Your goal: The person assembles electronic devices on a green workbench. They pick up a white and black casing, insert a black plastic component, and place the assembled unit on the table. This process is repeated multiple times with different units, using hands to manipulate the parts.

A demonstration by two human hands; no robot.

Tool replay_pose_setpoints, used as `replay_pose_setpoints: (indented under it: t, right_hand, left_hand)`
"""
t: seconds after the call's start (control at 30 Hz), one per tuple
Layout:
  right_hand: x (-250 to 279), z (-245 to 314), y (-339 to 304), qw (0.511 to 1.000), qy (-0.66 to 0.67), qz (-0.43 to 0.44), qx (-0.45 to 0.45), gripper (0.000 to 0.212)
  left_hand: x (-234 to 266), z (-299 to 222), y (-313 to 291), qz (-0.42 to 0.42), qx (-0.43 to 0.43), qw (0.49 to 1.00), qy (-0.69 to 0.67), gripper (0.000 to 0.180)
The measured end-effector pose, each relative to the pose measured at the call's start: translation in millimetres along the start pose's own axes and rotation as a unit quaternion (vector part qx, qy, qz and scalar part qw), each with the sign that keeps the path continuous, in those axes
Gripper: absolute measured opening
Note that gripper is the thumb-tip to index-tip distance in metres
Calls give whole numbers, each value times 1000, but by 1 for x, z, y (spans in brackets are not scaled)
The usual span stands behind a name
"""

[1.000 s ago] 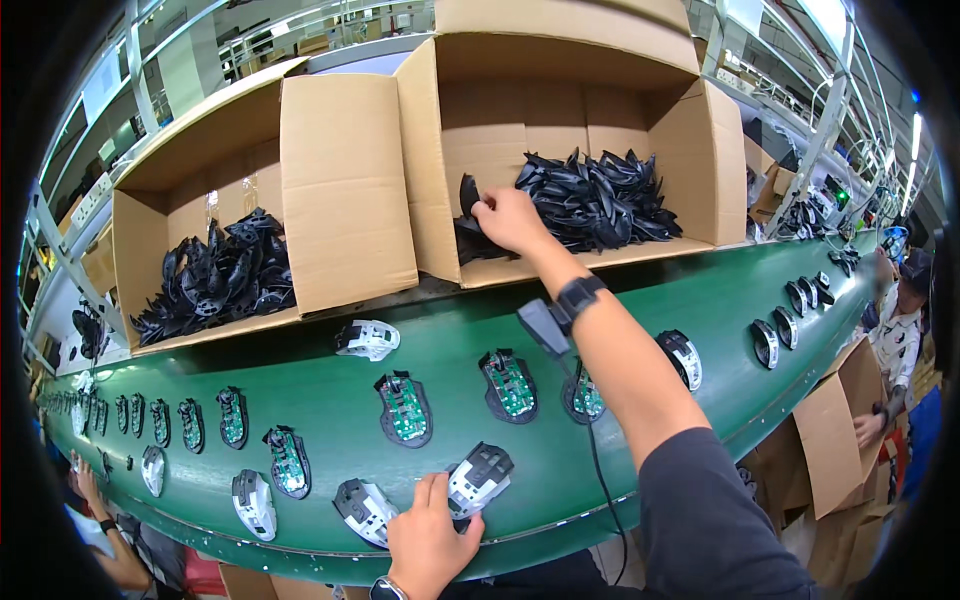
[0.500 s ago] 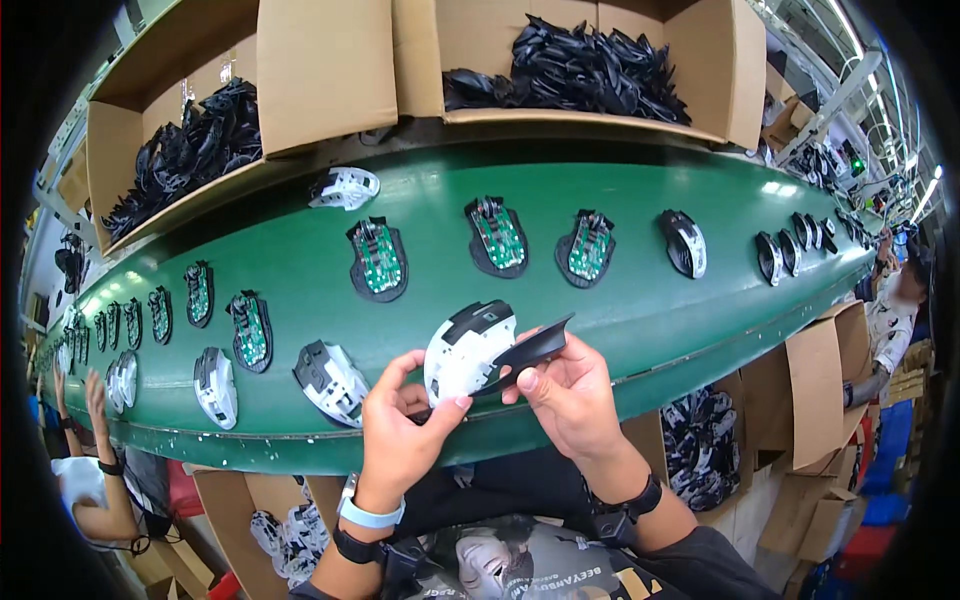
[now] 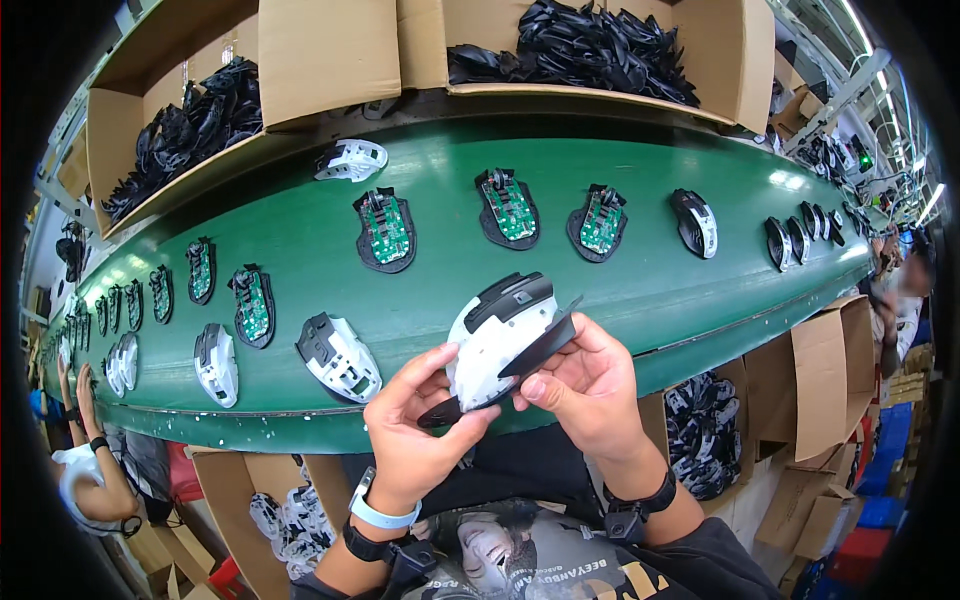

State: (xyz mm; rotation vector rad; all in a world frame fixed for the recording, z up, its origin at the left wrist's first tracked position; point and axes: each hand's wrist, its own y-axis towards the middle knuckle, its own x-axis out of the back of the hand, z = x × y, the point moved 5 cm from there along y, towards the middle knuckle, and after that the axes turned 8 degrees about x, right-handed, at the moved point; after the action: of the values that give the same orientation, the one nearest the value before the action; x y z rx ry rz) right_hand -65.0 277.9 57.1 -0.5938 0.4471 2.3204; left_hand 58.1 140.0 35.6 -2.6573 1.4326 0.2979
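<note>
In front of me, over the belt's near edge, my left hand grips a white and black computer mouse shell by its lower left side. A dark piece sticks out under the shell by the left thumb. Pinched in my right hand is a curved black side panel, lying along the shell's right flank. Whether the panel is fastened to the shell I cannot tell. Left of my hands, another white and black mouse shell rests on the belt.
The green conveyor belt carries several mouse bases with green circuit boards and more shells. Beyond it stand cardboard boxes of black panels. Boxes of parts sit below the near edge. A co-worker's arms show at far left.
The black side panel has come from an outward slant to lie against the shell's right flank. My hands tilt the shell more upright. The view has shifted slightly, so the belt appears higher.
</note>
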Motion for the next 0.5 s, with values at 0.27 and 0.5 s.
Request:
replay_pose_setpoints:
  t: [0.27, 0.5]
  right_hand:
    - [-17, -4, 1, 998, -15, -54, -21, 40]
    - [-17, -2, 5, 996, -8, -85, -20, 46]
  left_hand:
    - [3, -29, 4, -108, -170, 939, 280, 61]
    - [8, -30, 3, -122, -187, 933, 281, 54]
